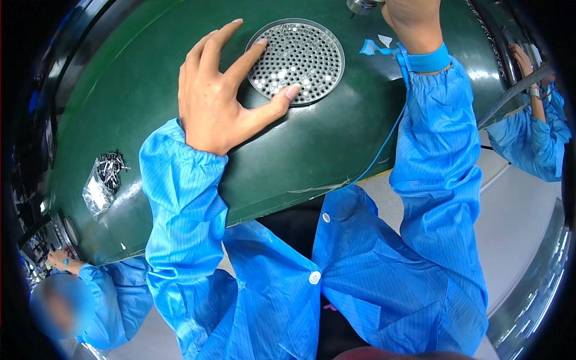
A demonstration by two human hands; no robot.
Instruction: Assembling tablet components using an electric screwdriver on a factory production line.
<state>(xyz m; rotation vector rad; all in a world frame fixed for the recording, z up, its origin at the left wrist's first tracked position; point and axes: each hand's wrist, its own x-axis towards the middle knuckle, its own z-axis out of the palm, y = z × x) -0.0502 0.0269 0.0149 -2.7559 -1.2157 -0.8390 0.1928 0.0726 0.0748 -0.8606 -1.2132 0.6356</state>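
Across the dark green desk [312, 150], which curves away under the fisheye lens, lies a round perforated metal disc [296, 60], flat on the surface near the far edge. The left hand [219, 90] is spread wide with its fingers apart, forefinger and thumb tips resting on the disc's near-left rim; it pins the disc rather than grips it. The right hand [414, 21] sits at the upper border, mostly cut off, so I cannot tell whether it is closed on anything; a small silvery metal part [360, 6] shows just beside it. A blue wrist strap [427, 60] circles that wrist, and its thin blue cord [384, 141] trails down over the desk's near edge.

With only fingertips on the rim, the disc could probably slide or spin on the smooth surface if pressed off-centre. The slack cord might catch on a sleeve. A clear bag of small metal parts [105, 180] lies well apart at the left, near another person's hand [57, 259].
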